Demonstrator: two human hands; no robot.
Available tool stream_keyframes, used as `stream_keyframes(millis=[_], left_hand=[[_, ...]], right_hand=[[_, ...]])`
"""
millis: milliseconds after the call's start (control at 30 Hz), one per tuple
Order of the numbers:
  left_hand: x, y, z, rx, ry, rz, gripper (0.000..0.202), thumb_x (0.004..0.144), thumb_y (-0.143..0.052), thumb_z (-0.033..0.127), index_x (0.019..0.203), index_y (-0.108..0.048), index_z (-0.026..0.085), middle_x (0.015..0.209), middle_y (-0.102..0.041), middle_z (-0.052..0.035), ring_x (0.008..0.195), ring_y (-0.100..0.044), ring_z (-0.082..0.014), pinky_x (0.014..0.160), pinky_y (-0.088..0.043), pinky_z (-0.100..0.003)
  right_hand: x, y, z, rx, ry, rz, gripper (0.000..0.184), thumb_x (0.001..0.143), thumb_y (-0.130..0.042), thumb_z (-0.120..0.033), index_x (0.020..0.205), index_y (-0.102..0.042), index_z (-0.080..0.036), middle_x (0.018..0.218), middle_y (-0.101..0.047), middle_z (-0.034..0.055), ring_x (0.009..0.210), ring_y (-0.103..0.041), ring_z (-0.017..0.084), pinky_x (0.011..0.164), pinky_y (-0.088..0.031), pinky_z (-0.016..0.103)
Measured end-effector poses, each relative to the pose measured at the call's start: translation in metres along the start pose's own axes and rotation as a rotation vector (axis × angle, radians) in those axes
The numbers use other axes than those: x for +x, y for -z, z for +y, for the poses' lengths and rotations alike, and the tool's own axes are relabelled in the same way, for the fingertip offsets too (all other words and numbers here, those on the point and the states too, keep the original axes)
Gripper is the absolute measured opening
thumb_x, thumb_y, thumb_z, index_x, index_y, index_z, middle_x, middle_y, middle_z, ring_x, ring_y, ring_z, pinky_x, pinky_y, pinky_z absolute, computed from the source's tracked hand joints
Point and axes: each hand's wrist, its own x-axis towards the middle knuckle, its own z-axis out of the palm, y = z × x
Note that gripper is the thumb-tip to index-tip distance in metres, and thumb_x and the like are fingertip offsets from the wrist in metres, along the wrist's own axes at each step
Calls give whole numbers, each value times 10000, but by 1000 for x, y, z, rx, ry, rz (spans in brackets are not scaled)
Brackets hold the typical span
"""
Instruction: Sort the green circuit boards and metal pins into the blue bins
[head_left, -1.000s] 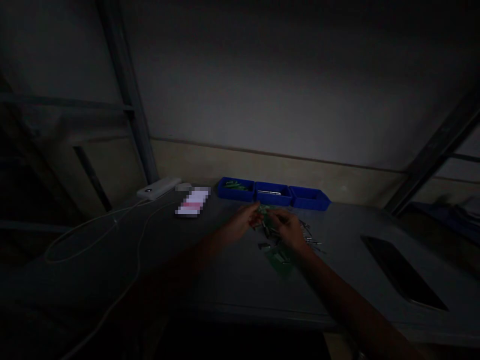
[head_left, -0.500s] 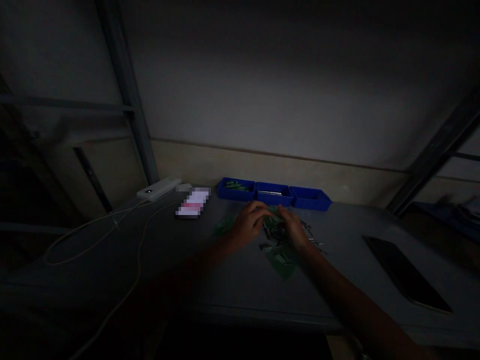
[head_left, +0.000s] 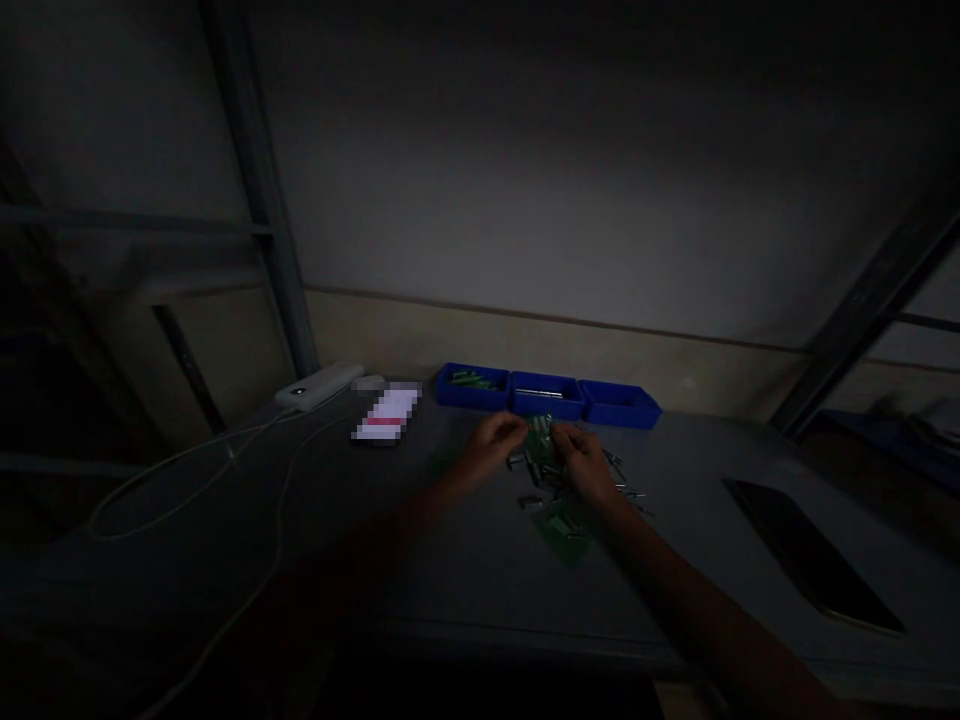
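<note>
Between my two hands hangs a small green plastic bag (head_left: 540, 432) with pale, shiny pieces showing through it. My left hand (head_left: 491, 445) pinches its left side, and my right hand (head_left: 583, 460) grips its right side. Below them lies a loose pile of small metal parts (head_left: 534, 470), partly hidden by my right hand. Nearer to me, another green bag (head_left: 562, 540) lies flat with a few metal pieces on it. More green plastic (head_left: 444, 458) shows dimly beside my left wrist. The light is poor, so small details are hard to make out.
Behind my hands stand three blue bins: the left bin (head_left: 472, 402) holds green items, the middle bin (head_left: 547, 408) thin metal rods, then the right bin (head_left: 621, 420). A lit phone (head_left: 386, 415), white power strip (head_left: 319, 388) and cable (head_left: 279, 500) lie left; a dark tablet (head_left: 814, 555) right.
The green bag has come into clearer view, held up and stretched between my hands. My left hand has shifted slightly left and its fingers have drawn in.
</note>
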Motion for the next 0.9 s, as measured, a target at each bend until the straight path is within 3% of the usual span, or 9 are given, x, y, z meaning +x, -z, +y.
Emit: stream_keyframes(millis=[133,367,567,733,900], left_hand=[[-1,-1,-4,-165,-10,-25,415,744,-614,300,1111,-458,185,733,-560,22,622,-554,-109,573,-437,-231],[3,6,1,-5,22,-26,191,722,-617,294,840,-586,148,666,-581,11,525,-505,-82,489,-387,-201],[12,21,5,93,1,224,175,756,-557,305,833,-568,148,697,-602,-13,565,-559,-114,529,-448,-231],[24,46,5,358,-146,442,102,741,-580,261,770,-572,163,777,-638,-32,762,-621,-163,713,-491,-287],[54,63,14,508,-243,604,88,761,-573,245,789,-573,163,817,-632,-40,808,-612,-161,778,-486,-292]], right_hand=[[0,0,-5,-105,101,12,373,752,-497,-517,570,-520,-192,613,-476,-6,602,-443,135,553,-352,250],[-2,-5,3,-49,32,-118,319,765,-515,-460,654,-584,-169,637,-539,6,616,-492,139,559,-383,249],[0,-5,11,-32,-22,-113,388,748,-554,-452,960,-633,-136,694,-592,19,600,-511,131,559,-391,246],[0,-4,11,-75,-3,-119,375,755,-542,-455,936,-645,-144,722,-615,25,619,-533,137,570,-405,250],[-3,-4,3,-98,2,-162,335,773,-527,-446,883,-654,-157,709,-618,25,645,-552,147,568,-415,248]])
